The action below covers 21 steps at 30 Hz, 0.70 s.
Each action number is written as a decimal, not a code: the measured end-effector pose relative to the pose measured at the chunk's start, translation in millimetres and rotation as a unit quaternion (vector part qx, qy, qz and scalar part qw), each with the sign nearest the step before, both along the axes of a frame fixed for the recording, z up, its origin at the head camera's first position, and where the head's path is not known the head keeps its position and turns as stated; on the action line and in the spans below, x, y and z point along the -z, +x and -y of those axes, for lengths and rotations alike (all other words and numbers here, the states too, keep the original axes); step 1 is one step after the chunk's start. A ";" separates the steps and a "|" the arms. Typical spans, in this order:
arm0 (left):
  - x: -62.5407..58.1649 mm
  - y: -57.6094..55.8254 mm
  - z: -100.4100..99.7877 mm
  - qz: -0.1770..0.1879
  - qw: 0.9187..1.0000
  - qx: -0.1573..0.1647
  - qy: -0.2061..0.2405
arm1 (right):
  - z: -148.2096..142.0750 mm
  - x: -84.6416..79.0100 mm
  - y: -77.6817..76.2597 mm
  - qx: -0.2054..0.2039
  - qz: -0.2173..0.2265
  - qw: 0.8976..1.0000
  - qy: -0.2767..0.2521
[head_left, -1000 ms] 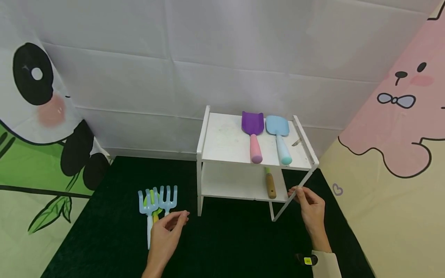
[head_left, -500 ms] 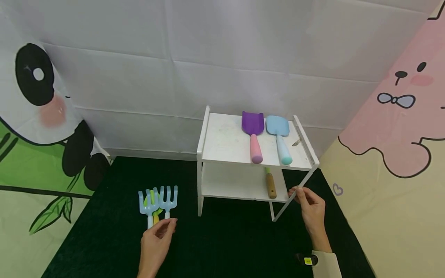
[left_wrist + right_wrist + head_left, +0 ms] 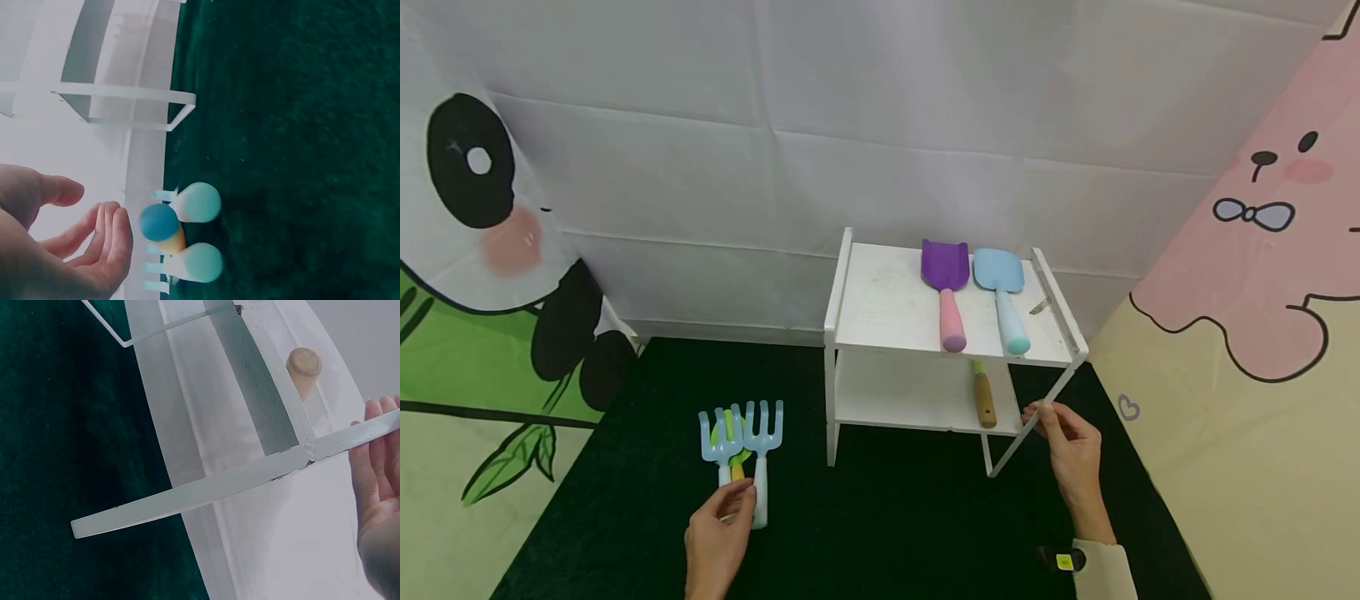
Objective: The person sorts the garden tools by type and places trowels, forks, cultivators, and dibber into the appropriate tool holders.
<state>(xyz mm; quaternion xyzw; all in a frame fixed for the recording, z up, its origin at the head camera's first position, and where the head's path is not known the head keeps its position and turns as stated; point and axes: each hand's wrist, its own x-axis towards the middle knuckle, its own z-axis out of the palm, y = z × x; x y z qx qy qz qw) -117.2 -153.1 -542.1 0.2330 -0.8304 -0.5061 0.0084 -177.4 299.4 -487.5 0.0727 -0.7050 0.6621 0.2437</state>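
My left hand [image 3: 718, 533] hovers by the handles of the hand tools on the dark green cloth. In the left wrist view its thumb and fingers stand apart with nothing between them. Those tools are a light blue garden fork [image 3: 721, 448] on the left, another light blue garden fork [image 3: 763, 440] on the right, and a green-headed tool with a yellow handle [image 3: 737, 471] between them, its head partly covered. On the right, my right hand [image 3: 1075, 454] pinches the slanted front leg [image 3: 237, 481] of a white two-tier shelf [image 3: 880, 308], thumb in front and fingers behind.
On the top tier lie a purple shovel [image 3: 945, 267] with a pink handle and a light blue shovel [image 3: 998, 271]. A wooden-handled tool [image 3: 984, 400] lies on the lower tier. White cloth [image 3: 700, 183] hangs behind; printed panels flank both sides.
My left hand has moved down and to the left, uncovering the right fork's handle and covering more of the left fork's. My right hand and the tools have stayed in place.
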 end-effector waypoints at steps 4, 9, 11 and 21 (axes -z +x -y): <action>8.8 -0.2 5.9 0.007 1.000 -0.023 -0.011 | -0.4 0.4 -0.5 -0.001 -0.001 1.000 0.003; 19.3 0.3 12.9 0.009 0.999 -0.041 -0.022 | -0.9 0.8 -1.2 0.002 0.000 1.000 0.005; 22.8 0.3 15.6 0.013 0.999 -0.045 -0.024 | -1.1 1.0 -1.3 0.002 0.001 1.000 0.005; 34.5 -2.3 24.9 0.046 0.997 -0.060 -0.028 | -1.7 3.6 -1.9 -0.004 0.000 1.000 -0.001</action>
